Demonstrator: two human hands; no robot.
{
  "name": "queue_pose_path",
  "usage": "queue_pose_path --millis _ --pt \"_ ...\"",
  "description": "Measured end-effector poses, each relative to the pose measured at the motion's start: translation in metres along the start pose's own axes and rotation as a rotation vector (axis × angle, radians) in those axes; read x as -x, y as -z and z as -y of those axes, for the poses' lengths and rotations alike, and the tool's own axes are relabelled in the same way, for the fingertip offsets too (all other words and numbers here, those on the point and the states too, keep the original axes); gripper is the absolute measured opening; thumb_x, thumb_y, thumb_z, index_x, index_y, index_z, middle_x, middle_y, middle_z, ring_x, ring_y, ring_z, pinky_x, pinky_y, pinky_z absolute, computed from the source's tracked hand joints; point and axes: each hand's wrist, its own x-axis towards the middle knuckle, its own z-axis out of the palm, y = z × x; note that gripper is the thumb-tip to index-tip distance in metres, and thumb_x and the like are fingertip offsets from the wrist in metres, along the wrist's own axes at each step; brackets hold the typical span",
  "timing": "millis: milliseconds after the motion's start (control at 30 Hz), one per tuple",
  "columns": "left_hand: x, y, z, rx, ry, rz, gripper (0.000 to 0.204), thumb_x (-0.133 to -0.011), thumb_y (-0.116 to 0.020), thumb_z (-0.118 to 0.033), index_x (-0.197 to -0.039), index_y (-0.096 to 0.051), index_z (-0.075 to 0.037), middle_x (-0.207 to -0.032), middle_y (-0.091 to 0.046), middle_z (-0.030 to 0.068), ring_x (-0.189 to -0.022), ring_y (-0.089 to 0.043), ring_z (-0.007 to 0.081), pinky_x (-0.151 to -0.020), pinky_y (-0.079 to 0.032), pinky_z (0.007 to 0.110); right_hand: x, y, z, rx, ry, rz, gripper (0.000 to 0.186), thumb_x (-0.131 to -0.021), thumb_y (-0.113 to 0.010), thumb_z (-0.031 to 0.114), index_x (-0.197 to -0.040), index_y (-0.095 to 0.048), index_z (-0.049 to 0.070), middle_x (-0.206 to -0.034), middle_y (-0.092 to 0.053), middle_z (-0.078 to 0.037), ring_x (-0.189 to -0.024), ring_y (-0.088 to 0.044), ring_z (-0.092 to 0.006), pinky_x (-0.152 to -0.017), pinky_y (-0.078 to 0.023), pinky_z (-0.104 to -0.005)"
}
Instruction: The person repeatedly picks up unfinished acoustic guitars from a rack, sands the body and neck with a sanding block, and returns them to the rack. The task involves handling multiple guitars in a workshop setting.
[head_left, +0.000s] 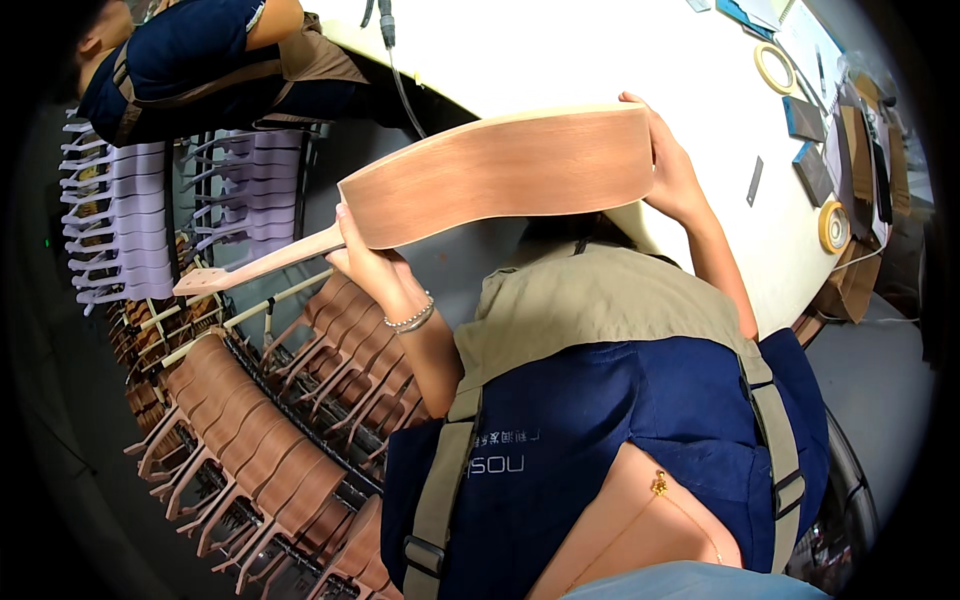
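An unfinished wooden guitar (500,168) is held up in front of me on its side, its curved side wall facing me. My left hand (368,255) grips it where the neck meets the body, and the neck with its headstock (205,281) points to the lower left. Round the tail end of the body, my right hand (676,165) is closed, with fingertips over the upper edge. The guitar's far faces are mostly hidden from view. Part of its body overlaps the edge of the white table (570,60) behind it.
Racks of brown guitar bodies (255,430) stand at my left, with pale purple ones (135,215) beyond. A person (190,70) is at the upper left. Tape rolls (834,227), grey blocks (803,119) and a flat metal strip (755,181) lie on the table's right. A cable (400,85) hangs off its far left edge.
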Motion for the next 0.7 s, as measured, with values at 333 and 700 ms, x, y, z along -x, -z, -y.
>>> queue_pose_path --millis 333,700 --pt "-0.005 0.015 0.016 0.066 0.15 -0.138 0.035 -0.09 -0.05 -0.032 -0.099 -0.053 0.003 -0.096 -0.058 0.0114 -0.082 -0.06 0.0196 -0.071 -0.051 0.031 0.004 -0.003 0.02 0.13 0.033 0.039 0.084 -0.061 -0.076 0.015 -0.133 -0.032 0.013 -0.131 -0.041 -0.01 -0.103 -0.055 -0.0299 -0.086 -0.048 -0.0367" --pt "-0.036 0.059 0.107 0.326 0.667 0.246 0.036 -0.093 -0.036 -0.031 -0.113 -0.05 -0.004 -0.107 -0.058 0.0099 -0.101 -0.056 0.0254 -0.087 -0.047 0.04 -0.003 -0.013 0.04 -0.301 0.407 0.249 0.115 -0.046 -0.083 0.046 -0.138 -0.026 0.009 -0.132 -0.04 -0.012 -0.125 -0.036 -0.0282 -0.106 -0.025 -0.0438"
